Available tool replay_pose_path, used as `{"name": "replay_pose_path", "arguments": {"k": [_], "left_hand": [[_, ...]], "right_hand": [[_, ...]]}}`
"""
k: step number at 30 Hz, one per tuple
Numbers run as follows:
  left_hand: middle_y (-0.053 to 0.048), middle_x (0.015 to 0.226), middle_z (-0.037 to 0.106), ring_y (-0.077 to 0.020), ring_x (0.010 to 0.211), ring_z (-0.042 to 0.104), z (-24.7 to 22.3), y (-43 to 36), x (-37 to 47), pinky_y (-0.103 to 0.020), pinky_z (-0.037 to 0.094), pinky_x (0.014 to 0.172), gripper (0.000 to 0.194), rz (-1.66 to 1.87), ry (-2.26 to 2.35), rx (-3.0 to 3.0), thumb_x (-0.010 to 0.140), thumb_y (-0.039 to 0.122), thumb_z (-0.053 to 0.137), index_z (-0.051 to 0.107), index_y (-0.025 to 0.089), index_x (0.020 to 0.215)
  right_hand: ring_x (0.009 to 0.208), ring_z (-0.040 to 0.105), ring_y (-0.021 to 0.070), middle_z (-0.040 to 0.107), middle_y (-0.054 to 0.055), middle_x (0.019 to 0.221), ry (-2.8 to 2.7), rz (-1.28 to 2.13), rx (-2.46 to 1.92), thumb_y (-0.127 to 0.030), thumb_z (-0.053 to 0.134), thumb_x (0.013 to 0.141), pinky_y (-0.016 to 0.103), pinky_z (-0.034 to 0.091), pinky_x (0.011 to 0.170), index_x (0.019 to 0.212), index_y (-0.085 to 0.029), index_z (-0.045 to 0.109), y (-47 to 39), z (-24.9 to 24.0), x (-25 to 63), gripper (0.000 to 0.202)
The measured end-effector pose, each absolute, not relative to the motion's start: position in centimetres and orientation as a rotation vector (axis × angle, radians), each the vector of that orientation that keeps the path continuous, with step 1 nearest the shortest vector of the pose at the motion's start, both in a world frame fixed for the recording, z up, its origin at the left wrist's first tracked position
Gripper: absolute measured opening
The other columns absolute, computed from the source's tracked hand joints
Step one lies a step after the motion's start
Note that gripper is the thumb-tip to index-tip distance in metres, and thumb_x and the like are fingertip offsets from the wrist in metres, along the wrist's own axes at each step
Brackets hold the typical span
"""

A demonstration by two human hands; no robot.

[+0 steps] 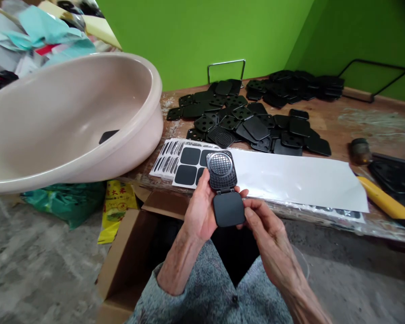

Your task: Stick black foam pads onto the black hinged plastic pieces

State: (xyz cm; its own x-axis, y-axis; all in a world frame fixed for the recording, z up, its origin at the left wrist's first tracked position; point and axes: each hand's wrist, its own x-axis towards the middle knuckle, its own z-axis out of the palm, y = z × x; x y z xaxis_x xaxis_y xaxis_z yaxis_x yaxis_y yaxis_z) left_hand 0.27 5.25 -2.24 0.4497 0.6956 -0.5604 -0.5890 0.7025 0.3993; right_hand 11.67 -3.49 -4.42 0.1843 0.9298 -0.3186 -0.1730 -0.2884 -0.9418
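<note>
My left hand (201,204) holds a black hinged plastic case (222,168) that lies unfolded. Its upper half has a grid pattern with a round ring, and a smooth dark square pad (228,209) covers the lower half. The fingers of my left hand wrap behind it. At the right edge of the lower half, my right hand (261,220) pinches with thumb and fingertips. Just beyond the case lies a sheet of black square stickers (190,156), partly hidden by it. A long white backing sheet (293,177) stretches to the right along the table edge.
A large pale basin (151,103) stands at left with one dark piece (108,136) inside. Many black plastic pieces (256,128) are heaped at the back of the wooden table. A yellow-handled tool (388,200) and small jar (360,150) lie right. Below is an open cardboard box (124,252).
</note>
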Motion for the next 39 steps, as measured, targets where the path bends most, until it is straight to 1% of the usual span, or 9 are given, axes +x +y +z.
{"name": "replay_pose_path", "arguments": {"k": [2, 5, 9, 15, 26, 29, 33, 36, 39], "left_hand": [[-0.009, 0.075, 0.068, -0.0243, 0.076, 0.069, -2.0, 5.2, 0.4, -0.036, 0.055, 0.069, 0.046, 0.824, 0.818, 0.173, 0.091, 0.051, 0.036, 0.063, 0.015, 0.101], [-0.011, 0.077, 0.069, -0.0238, 0.073, 0.068, -1.6, 4.9, 0.6, -0.036, 0.055, 0.070, 0.049, 0.839, 0.866, 0.209, 0.091, 0.053, 0.036, 0.064, 0.014, 0.100], [-0.011, 0.080, 0.070, -0.0242, 0.074, 0.067, -1.2, 4.5, 0.6, -0.037, 0.054, 0.071, 0.050, 0.863, 0.913, 0.253, 0.089, 0.055, 0.038, 0.064, 0.015, 0.102], [-0.011, 0.083, 0.069, -0.0217, 0.075, 0.065, -0.7, 4.1, 0.5, -0.033, 0.054, 0.070, 0.049, 0.840, 0.902, 0.294, 0.090, 0.053, 0.039, 0.065, 0.014, 0.102], [-0.009, 0.087, 0.066, -0.0162, 0.073, 0.062, -0.8, 3.8, 0.3, -0.027, 0.052, 0.070, 0.042, 0.858, 0.763, 0.272, 0.089, 0.049, 0.046, 0.067, 0.013, 0.096], [-0.006, 0.086, 0.064, -0.0144, 0.071, 0.060, -1.1, 3.9, 0.1, -0.028, 0.051, 0.071, 0.035, 0.841, 0.682, 0.250, 0.088, 0.043, 0.052, 0.063, 0.017, 0.108], [0.000, 0.078, 0.060, -0.0115, 0.069, 0.058, -1.5, 3.9, 0.2, -0.025, 0.049, 0.070, 0.017, 0.918, 0.654, 0.279, 0.087, 0.026, 0.057, 0.059, 0.021, 0.103], [0.002, 0.085, 0.063, -0.0104, 0.074, 0.060, -1.9, 3.9, 0.4, -0.024, 0.048, 0.073, 0.011, 0.987, 0.688, 0.329, 0.088, 0.020, 0.056, 0.057, 0.023, 0.098], [0.002, 0.091, 0.066, -0.0104, 0.082, 0.062, -2.2, 4.0, 0.4, -0.024, 0.047, 0.080, 0.011, 1.003, 0.692, 0.339, 0.089, 0.019, 0.054, 0.055, 0.024, 0.098]], "right_hand": [[0.071, 0.050, 0.0114, 0.057, -0.001, 0.083, -0.720, 1.424, -1.347, -0.043, 0.051, 0.091, 0.024, 0.040, 0.066, 0.103, -0.023, 0.057, -3.5, -4.1, 11.7, 0.024], [0.064, 0.049, 0.0091, 0.054, -0.003, 0.073, -0.767, 1.418, -1.364, -0.043, 0.058, 0.087, 0.022, 0.037, 0.062, 0.093, -0.020, 0.060, -3.4, -4.2, 11.6, 0.023], [0.063, 0.048, 0.0074, 0.054, -0.004, 0.076, -0.777, 1.360, -1.368, -0.042, 0.059, 0.087, 0.021, 0.035, 0.063, 0.088, -0.020, 0.060, -3.2, -4.6, 11.4, 0.022], [0.065, 0.042, 0.0087, 0.050, -0.004, 0.074, -0.595, 1.505, -1.222, -0.043, 0.058, 0.088, 0.021, 0.033, 0.066, 0.090, -0.018, 0.058, -3.7, -3.9, 11.3, 0.024], [0.059, 0.035, 0.0077, 0.043, -0.004, 0.066, -0.375, 1.705, -0.911, -0.031, 0.055, 0.091, 0.020, 0.032, 0.058, 0.086, -0.016, 0.058, -3.9, -3.2, 11.3, 0.017], [0.055, 0.031, 0.0062, 0.042, -0.005, 0.067, -0.298, 1.767, -0.794, -0.029, 0.058, 0.090, 0.020, 0.032, 0.054, 0.089, -0.016, 0.059, -4.0, -3.0, 11.2, 0.013], [0.061, 0.048, 0.0107, 0.057, -0.001, 0.072, -0.468, 1.659, -1.002, -0.038, 0.057, 0.089, 0.024, 0.042, 0.062, 0.107, -0.022, 0.059, -4.5, -3.2, 11.1, 0.024], [0.082, 0.057, 0.0180, 0.065, 0.004, 0.093, -0.640, 1.463, -1.212, -0.046, 0.050, 0.090, 0.030, 0.046, 0.077, 0.105, -0.023, 0.063, -4.9, -3.8, 11.2, 0.031], [0.085, 0.060, 0.0212, 0.067, 0.006, 0.099, -0.642, 1.417, -1.164, -0.052, 0.035, 0.094, 0.035, 0.048, 0.081, 0.104, -0.023, 0.066, -5.1, -4.0, 11.2, 0.044]]}}
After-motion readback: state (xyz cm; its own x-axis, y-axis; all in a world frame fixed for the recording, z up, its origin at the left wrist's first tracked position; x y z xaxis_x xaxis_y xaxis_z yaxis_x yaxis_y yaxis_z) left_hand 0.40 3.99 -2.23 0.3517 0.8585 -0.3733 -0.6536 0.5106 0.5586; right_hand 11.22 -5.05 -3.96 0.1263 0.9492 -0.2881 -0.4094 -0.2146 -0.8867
